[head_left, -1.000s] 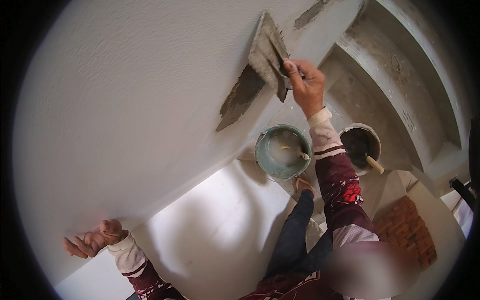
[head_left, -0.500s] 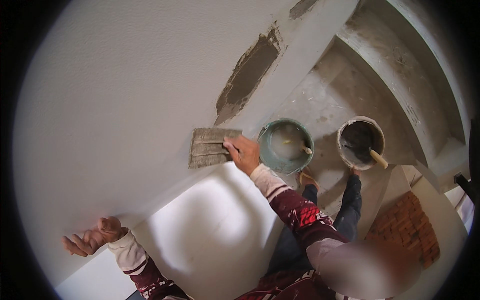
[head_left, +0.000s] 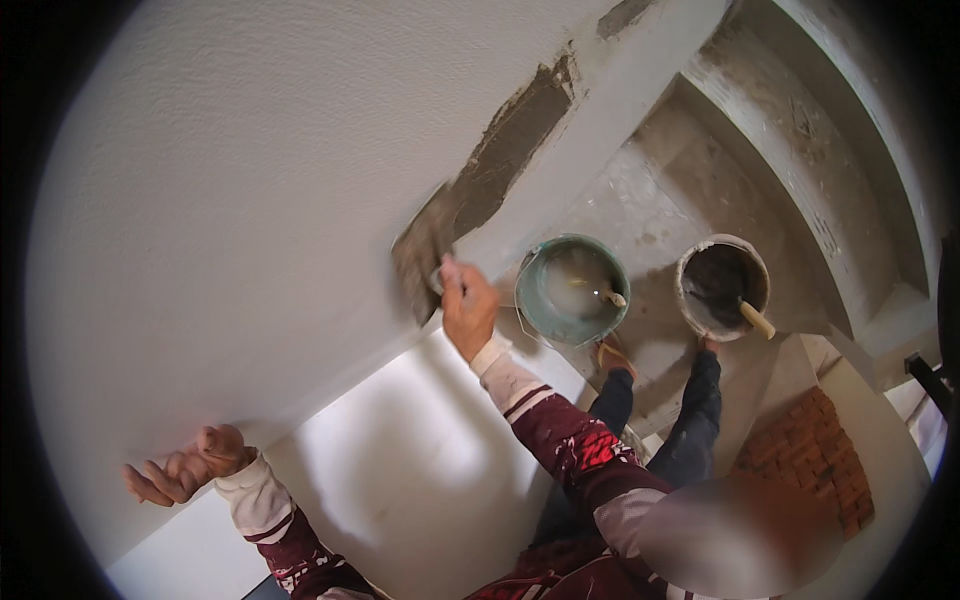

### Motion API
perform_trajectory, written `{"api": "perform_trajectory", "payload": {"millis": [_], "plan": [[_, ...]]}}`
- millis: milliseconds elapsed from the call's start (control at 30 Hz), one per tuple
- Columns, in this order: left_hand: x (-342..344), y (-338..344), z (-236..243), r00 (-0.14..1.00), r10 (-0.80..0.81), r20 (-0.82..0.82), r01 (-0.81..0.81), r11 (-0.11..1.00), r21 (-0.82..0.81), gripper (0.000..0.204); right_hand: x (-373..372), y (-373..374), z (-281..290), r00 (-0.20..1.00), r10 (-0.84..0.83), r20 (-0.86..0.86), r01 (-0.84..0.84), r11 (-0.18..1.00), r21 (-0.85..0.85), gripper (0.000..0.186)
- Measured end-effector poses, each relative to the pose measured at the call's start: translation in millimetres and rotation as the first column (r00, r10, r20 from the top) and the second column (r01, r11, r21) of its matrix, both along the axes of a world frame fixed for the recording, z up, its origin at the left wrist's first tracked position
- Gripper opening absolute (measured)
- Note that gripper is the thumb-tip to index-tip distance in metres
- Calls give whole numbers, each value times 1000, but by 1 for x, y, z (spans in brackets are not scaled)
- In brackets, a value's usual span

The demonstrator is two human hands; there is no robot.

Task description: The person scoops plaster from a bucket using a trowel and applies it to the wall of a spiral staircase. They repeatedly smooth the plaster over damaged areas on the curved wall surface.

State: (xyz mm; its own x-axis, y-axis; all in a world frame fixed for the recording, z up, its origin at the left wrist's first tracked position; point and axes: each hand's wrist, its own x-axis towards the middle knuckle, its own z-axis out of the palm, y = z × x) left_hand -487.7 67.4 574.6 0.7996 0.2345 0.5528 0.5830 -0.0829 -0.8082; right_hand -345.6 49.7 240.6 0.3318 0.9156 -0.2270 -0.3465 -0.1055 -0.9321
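My right hand (head_left: pixel 467 310) grips a flat metal trowel (head_left: pixel 420 245), blurred by motion, against the white wall (head_left: pixel 230 170) at the lower end of a long dark patch (head_left: pixel 515 130) of wet-looking filler. My left hand (head_left: pixel 183 471) is beside the wall at lower left, palm up, fingers apart and curled a little, empty. Below the patch stand a green bucket (head_left: pixel 570 285) of cloudy liquid with a handle in it and, to its right, a pale bucket (head_left: pixel 742 263) of dark mix with a light-handled tool (head_left: pixel 755 318).
Curved concrete steps (head_left: pixel 820 170) rise at the right. My sandalled feet (head_left: pixel 610 355) stand on the dusty floor near the buckets. A heap of reddish wooden or brick blocks (head_left: pixel 800 450) lies at lower right, beside a black bar (head_left: pixel 928 385) at the edge. A smaller dark patch (head_left: pixel 622 15) is higher up.
My right hand has brought the trowel down and left from high on the patch, then turned it more upright at the patch's lower end. My left hand has hardly moved.
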Motion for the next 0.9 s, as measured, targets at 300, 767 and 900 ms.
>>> {"api": "perform_trajectory", "payload": {"millis": [300, 767, 900], "plan": [[-3, 3, -9, 998, -43, 44, 46, 997, -68, 60, 40, 25, -70, 699, -285, -656, 17, 923, -384, 31], [-4, 2, -6, 1000, 24, -7, -24, 999, -36, 58, 14, -18, 63, 987, 40, -157, -28, 996, 82, 18], [-1, -2, 1, 999, 42, -9, -42, 999, -30, 58, 11, 7, 26, 961, -165, -224, 102, 958, -268, 23]]}}
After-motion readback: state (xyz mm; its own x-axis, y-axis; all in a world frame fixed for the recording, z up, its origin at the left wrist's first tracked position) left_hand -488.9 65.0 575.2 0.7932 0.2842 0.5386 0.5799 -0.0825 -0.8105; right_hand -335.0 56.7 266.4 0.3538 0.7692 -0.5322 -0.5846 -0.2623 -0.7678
